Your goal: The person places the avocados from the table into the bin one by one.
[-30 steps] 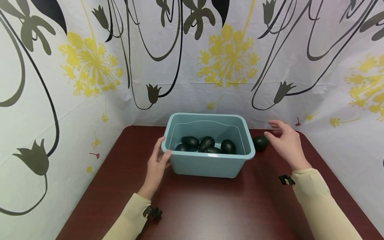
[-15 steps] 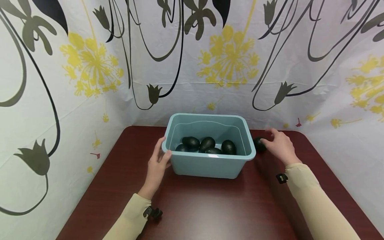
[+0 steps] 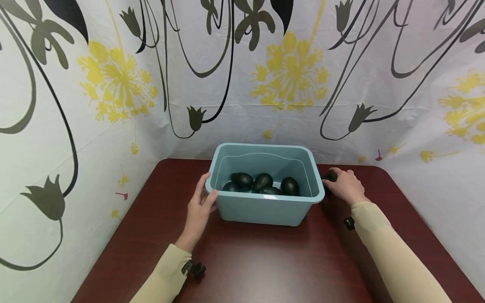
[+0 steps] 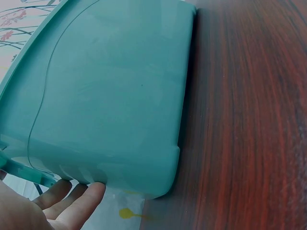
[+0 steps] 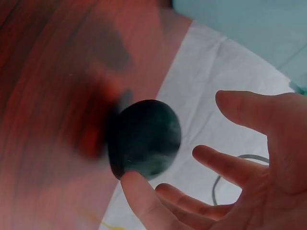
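A light blue plastic bin (image 3: 261,209) stands on the table with several dark avocados (image 3: 262,182) inside. At its front left corner, my left hand (image 3: 198,210) holds the rim, with fingers (image 4: 88,203) touching the wall below it in the left wrist view. Just right of the bin lies another avocado (image 3: 330,176), and my right hand (image 3: 346,185) is at it. The right wrist view shows that avocado (image 5: 146,139) beyond spread fingers; one fingertip overlaps its lower edge and the thumb is apart from it.
The dark red wooden table (image 3: 261,261) runs back to a white cloth (image 3: 227,92) printed with flowers and vines. This cloth also hangs along the left and right sides. Small dark devices are strapped to both wrists.
My right hand has come down and leftward from above the table onto the loose avocado. My left hand stays at the bin's corner, and the bin has not visibly moved.
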Demonstrator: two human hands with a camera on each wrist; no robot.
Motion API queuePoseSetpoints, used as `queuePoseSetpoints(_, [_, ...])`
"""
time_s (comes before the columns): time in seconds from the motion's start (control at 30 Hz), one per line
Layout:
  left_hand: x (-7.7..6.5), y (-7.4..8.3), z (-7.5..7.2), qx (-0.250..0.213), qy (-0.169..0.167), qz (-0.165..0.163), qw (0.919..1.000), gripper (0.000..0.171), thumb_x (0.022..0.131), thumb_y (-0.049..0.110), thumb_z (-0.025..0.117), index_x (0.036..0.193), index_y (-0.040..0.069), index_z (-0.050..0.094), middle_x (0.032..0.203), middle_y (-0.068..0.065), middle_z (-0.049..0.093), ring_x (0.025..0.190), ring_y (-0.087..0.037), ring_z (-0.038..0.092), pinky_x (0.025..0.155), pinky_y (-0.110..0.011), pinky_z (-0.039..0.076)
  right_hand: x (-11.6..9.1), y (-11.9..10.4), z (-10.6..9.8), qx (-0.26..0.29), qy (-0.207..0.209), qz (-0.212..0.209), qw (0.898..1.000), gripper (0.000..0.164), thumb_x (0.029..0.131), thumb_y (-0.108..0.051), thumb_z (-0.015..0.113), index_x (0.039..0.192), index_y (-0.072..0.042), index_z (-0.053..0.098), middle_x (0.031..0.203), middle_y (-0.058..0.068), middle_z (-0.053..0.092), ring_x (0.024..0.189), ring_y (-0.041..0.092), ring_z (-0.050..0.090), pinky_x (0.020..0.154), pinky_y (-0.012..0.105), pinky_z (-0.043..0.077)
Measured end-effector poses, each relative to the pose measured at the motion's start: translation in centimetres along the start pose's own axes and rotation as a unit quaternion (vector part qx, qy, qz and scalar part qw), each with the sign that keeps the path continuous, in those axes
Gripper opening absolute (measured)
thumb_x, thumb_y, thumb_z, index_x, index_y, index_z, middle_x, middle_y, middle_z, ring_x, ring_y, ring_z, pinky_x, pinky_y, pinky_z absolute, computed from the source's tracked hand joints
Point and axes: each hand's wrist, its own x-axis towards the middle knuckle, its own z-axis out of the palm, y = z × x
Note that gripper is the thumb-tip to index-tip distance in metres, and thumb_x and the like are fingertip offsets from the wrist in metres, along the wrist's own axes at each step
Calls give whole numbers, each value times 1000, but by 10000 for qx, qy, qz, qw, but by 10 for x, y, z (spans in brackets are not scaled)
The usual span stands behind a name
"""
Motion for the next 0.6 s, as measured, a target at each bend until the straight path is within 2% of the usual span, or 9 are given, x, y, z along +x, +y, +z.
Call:
queuePoseSetpoints(0.2, [0, -1, 0, 18, -2, -56, 10000, 60, 99, 47, 62, 152, 48, 34, 152, 5, 43, 130, -24, 53, 88, -55, 54, 0, 2, 11, -87, 189, 121, 9997, 66, 94, -49, 62, 142, -5, 50, 120, 32, 45, 98, 51, 53, 66, 60, 48])
queuePoseSetpoints(0.37, [0, 1, -1, -32, -78, -126, 9999, 60, 100, 42, 61, 154, 45, 33, 154, -2, 42, 131, -28, 53, 90, -58, 52, 2, 5, 18, -176, 456, 142, 9987, 63, 93, -45, 64, 139, -4, 52, 117, 33, 46, 92, 52, 55, 63, 60, 48])
queuePoseSetpoints(0.5, [1, 3, -2, -80, -117, -127, 9998, 61, 101, 37, 62, 155, 39, 33, 155, -9, 40, 130, -33, 52, 90, -61, 50, 11, 8, 21, -267, 460, 81, 9986, 61, 94, -42, 65, 139, -3, 51, 117, 31, 47, 94, 50, 54, 66, 61, 48])
queuePoseSetpoints(0.6, [2, 2, -1, -84, -112, -114, 9998, 61, 101, 38, 62, 155, 41, 33, 155, -8, 41, 130, -32, 52, 90, -61, 50, 20, 11, 22, -306, 494, 1, 9983, 59, 94, -40, 66, 137, -1, 52, 117, 30, 50, 98, 48, 53, 71, 63, 48])
